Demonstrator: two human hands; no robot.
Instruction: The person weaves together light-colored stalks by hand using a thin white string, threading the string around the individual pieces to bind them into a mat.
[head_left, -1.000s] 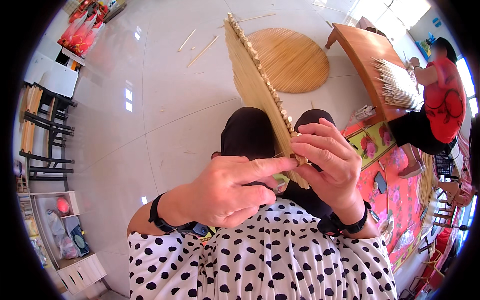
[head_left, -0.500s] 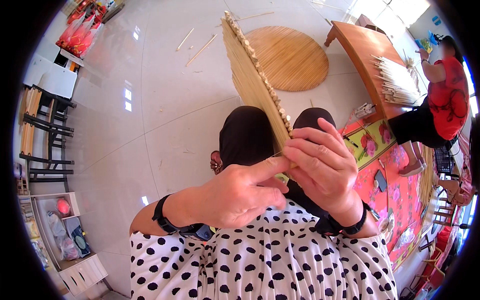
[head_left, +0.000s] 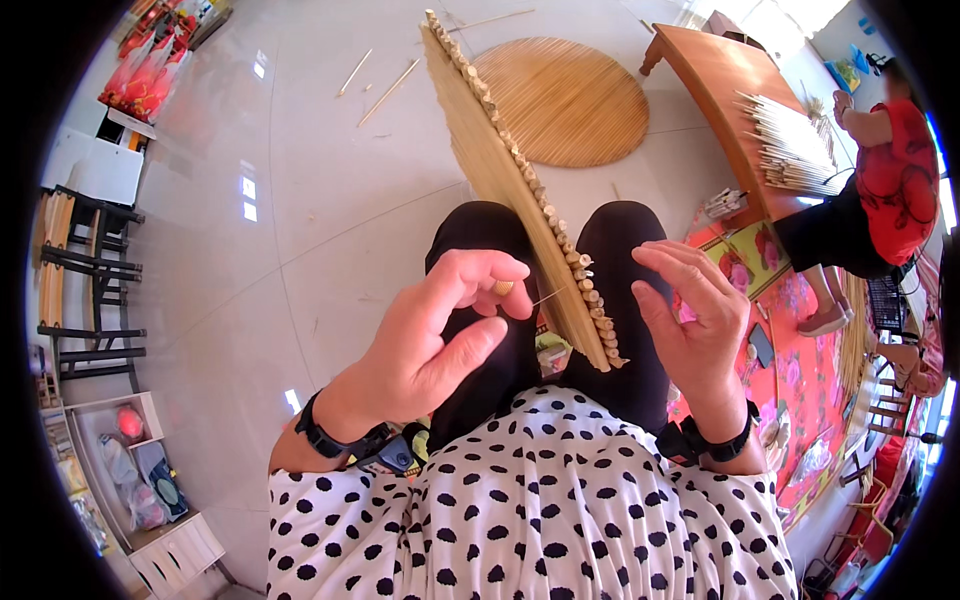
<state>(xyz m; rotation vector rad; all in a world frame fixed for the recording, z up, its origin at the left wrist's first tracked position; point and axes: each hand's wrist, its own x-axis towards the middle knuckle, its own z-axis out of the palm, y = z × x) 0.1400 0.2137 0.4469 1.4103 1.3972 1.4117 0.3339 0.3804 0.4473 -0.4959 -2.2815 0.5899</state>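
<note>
Between my knees stands a long panel of pale plant stalks (head_left: 505,190) laid side by side, its row of round cut ends facing up and running away from me. A thin needle-like piece (head_left: 549,297) sticks out of the panel's left face near its close end. My left hand (head_left: 435,325) hovers left of it, thumb and curled fingers apart, with a gold thimble or band (head_left: 503,288) on one finger. On the other side my right hand (head_left: 700,315) is raised beside the cut ends with fingers spread, touching nothing.
A round mat of stalks (head_left: 570,100) lies on the tiled floor ahead, with loose stalk pieces (head_left: 388,92) left of it. At right, a wooden table (head_left: 700,80) holds bundled stalks (head_left: 790,140); a person in red (head_left: 890,190) sits beside it. Folded chairs (head_left: 90,270) are at left.
Both hands have let go of the panel's near end and moved apart, left hand to the left, right hand to the right. The panel's near end and the needle-like piece now show.
</note>
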